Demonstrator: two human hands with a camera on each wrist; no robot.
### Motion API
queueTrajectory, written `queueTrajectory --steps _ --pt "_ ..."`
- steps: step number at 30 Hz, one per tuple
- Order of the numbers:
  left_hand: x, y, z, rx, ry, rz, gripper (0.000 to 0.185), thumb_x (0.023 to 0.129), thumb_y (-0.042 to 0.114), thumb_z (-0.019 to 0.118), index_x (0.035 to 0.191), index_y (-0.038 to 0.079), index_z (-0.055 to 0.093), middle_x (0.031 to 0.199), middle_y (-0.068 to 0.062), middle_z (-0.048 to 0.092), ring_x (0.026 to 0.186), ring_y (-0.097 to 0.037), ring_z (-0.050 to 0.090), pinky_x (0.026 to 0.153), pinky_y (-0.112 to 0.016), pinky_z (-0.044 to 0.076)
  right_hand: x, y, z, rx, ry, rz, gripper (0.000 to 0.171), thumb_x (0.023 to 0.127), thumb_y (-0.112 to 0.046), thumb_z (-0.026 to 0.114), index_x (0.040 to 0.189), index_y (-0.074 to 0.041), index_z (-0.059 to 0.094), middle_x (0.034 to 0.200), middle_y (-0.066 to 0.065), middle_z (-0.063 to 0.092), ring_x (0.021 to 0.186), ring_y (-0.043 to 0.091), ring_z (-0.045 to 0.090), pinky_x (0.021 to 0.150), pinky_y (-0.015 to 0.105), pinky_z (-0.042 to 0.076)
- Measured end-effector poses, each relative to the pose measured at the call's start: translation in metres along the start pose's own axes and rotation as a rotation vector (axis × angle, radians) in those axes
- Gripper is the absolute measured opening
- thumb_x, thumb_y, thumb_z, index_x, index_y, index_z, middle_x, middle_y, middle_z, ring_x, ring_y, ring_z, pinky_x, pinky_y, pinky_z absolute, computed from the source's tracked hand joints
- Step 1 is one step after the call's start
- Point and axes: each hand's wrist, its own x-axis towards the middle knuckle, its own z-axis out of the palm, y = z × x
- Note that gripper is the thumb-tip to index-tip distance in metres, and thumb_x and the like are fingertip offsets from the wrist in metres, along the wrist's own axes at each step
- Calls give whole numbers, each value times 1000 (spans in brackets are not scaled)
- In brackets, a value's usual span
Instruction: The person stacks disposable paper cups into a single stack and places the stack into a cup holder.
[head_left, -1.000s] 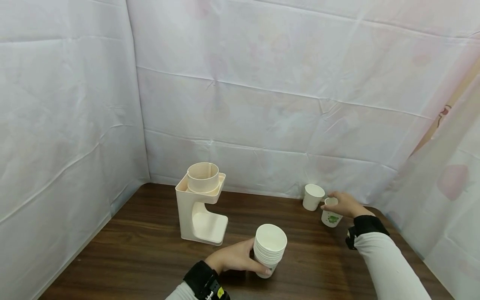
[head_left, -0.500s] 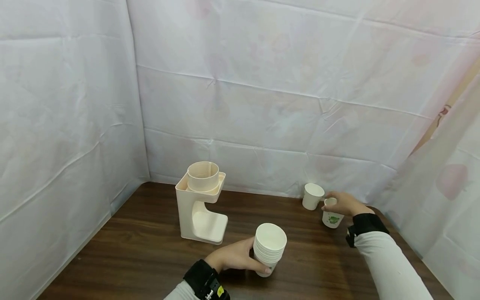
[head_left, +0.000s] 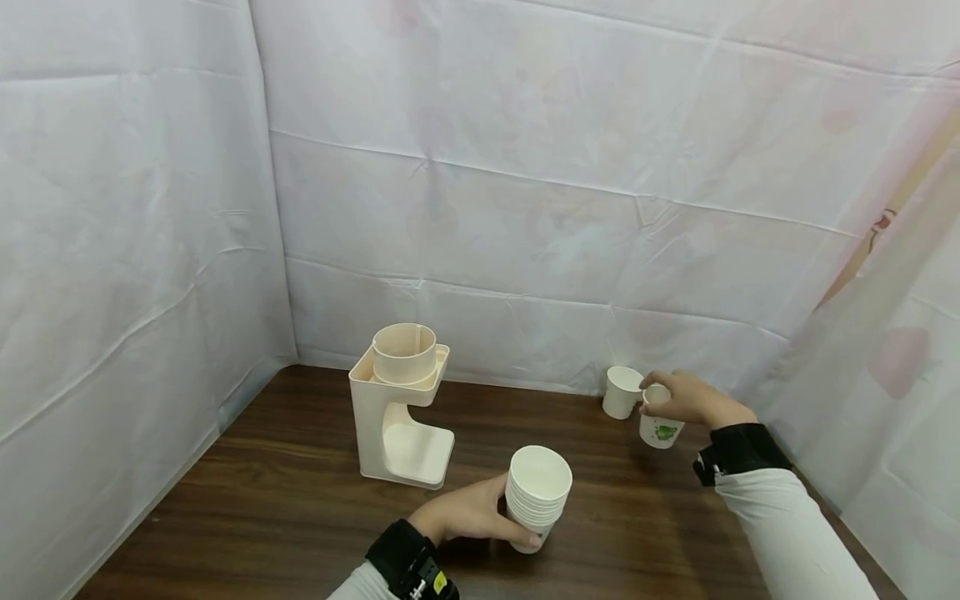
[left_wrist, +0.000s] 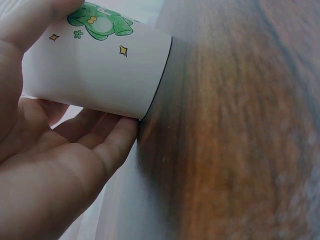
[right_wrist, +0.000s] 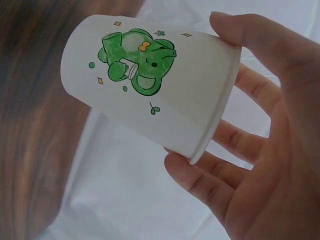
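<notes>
The small white paper cup with a green cartoon print (right_wrist: pixel 150 90) is in the air, above the dark brown wooden table (head_left: pixel 300 500) at its far right side, and it is tilted. The right hand (head_left: pixel 686 398) pinches it at the rim, thumb on one side and fingers on the other. I think this grip should stay light, because a thin paper rim bends easily. Just beside it a plain white paper cup (head_left: pixel 621 392) stands on the table; the lifted cup should pass clear of it. Nearer to the person, the left hand (head_left: pixel 468 515) curls around a stack of white paper cups (head_left: pixel 537 496) that rests on the table, so the stack looks steady. To the left stands a cream plastic cup dispenser (head_left: pixel 400 408).
</notes>
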Motion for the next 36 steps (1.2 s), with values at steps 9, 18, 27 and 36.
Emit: queueTrajectory --steps 9,18,27,36 --pt "1 0 1 1 -1 2 70 80 15 85 139 27 48 123 13 62 119 -7 54 107 -37 33 -10 -20 -11 4 18 -35 44 93 -35 71 127 -8 61 119 33 53 101 44 56 78 57 48" --pt "2 -1 1 -7 -7 5 70 80 15 85 139 26 48 123 12 62 119 -7 53 107 -37 32 -16 -41 -20 3 60 -119 43 92 -39 71 125 -12 63 125 28 57 112 46 55 86 57 46" --pt "1 -1 1 -9 -8 5 71 80 14 85 139 27 48 122 12 62 119 -7 54 107 -37 33 -30 -82 -34 7 133 -207 38 95 -38 69 126 -16 64 126 20 60 115 41 56 90 57 46" --pt "1 -1 2 -15 -4 18 68 81 14 85 137 26 49 121 11 63 117 -7 55 105 -33 35 -42 -116 -45 4 175 -285 35 96 -42 67 126 -23 64 127 12 60 117 34 57 92 56 46"
